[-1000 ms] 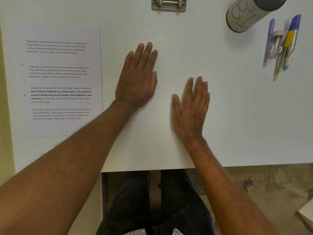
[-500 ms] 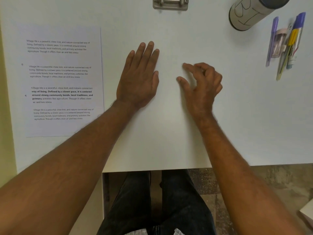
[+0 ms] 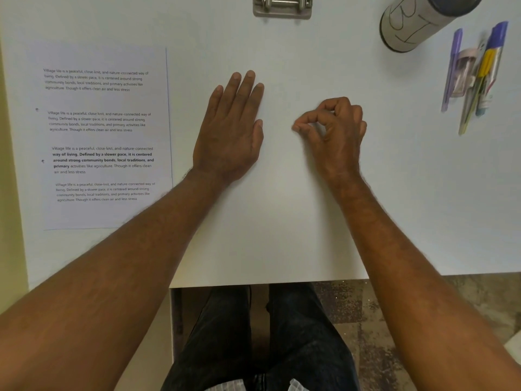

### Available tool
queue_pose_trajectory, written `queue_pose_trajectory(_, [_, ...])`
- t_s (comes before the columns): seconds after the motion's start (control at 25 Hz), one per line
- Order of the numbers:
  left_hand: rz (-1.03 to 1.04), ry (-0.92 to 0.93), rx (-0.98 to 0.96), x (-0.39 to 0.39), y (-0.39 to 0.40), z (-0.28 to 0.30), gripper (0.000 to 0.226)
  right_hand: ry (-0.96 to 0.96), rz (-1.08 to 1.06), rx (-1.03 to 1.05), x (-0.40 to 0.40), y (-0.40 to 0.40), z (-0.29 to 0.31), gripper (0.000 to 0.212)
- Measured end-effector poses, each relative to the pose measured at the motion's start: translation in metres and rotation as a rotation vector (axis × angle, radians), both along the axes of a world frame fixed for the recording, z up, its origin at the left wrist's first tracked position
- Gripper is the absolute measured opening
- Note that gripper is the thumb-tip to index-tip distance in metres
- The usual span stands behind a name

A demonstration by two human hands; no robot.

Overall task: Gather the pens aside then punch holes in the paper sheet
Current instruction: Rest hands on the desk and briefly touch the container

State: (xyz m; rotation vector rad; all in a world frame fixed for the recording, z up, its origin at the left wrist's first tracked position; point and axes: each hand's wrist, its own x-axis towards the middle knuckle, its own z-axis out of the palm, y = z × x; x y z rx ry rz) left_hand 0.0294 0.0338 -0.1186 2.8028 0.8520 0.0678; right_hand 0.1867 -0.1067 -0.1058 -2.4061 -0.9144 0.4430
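Pens are already bunched at 2 o'clock beside the cylinder, marked "BI". Punching step is judged pending. Left hand is laid flat, fingers straight, on the table. Right hand is curled, nothing held. Sheet lies at 9 o'clock, text reading "Village life is a peaceful, close-knit...". Punch at 12 o'clock must be reached next.

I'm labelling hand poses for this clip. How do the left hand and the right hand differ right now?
The left hand lies flat on the table, fingers straight and close together; the right hand has its fingers curled in, thumb meeting a fingertip. The left hand is nearer the paper sheet; the right hand is nearer the pens. Both hold nothing.
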Motion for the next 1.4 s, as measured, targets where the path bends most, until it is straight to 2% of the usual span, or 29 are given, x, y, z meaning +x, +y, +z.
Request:
queue_pose_trajectory(0.12, [-0.001, 0.004, -0.002, 0.000, 0.000, 0.001, 0.061, -0.063, 0.007, 0.005, -0.011, -0.001, -0.002, 0.010])
queue_pose_trajectory(0.24, [0.000, -0.002, 0.002, 0.000, 0.000, 0.001, 0.061, -0.071, -0.073, 0.017, -0.014, -0.002, -0.003, 0.012])
queue_pose_trajectory(0.48, [0.000, -0.018, 0.007, 0.001, -0.002, 0.000, 0.060, 0.135, -0.276, 0.209, 0.000, -0.016, 0.016, 0.009])
queue_pose_trajectory(0.56, [0.004, -0.027, 0.009, 0.002, -0.002, 0.000, 0.060, 0.151, -0.322, 0.291, 0.007, -0.017, 0.032, 0.012])
queue_pose_trajectory(0.68, [0.002, -0.050, 0.005, 0.003, -0.003, 0.001, 0.059, 0.060, -0.349, 0.420, 0.035, -0.013, 0.063, 0.024])
queue_pose_trajectory(0.8, [-0.007, -0.055, 0.016, 0.004, -0.003, 0.000, 0.059, -0.092, -0.398, 0.477, 0.082, 0.000, 0.088, 0.012])
queue_pose_trajectory(0.88, [-0.007, -0.068, 0.032, 0.004, -0.001, -0.003, 0.059, -0.157, -0.426, 0.480, 0.115, 0.011, 0.103, 0.014])
queue_pose_trajectory(0.96, [-0.007, -0.090, 0.048, 0.003, 0.000, -0.005, 0.059, -0.190, -0.406, 0.397, 0.144, 0.022, 0.115, 0.015])
queue_pose_trajectory(1.08, [-0.007, -0.111, 0.051, 0.002, 0.000, -0.008, 0.059, -0.184, -0.356, 0.163, 0.176, 0.030, 0.122, 0.007])
queue_pose_trajectory(1.16, [-0.009, -0.110, 0.059, 0.002, 0.000, -0.008, 0.059, -0.181, -0.309, 0.066, 0.187, 0.031, 0.120, 0.014])
queue_pose_trajectory(1.28, [-0.008, -0.104, 0.056, 0.002, 0.001, -0.007, 0.059, -0.229, -0.276, -0.029, 0.192, 0.034, 0.119, 0.021])
queue_pose_trajectory(1.4, [-0.006, -0.104, 0.054, 0.002, 0.000, -0.007, 0.059, -0.285, -0.286, -0.031, 0.192, 0.035, 0.119, 0.014])
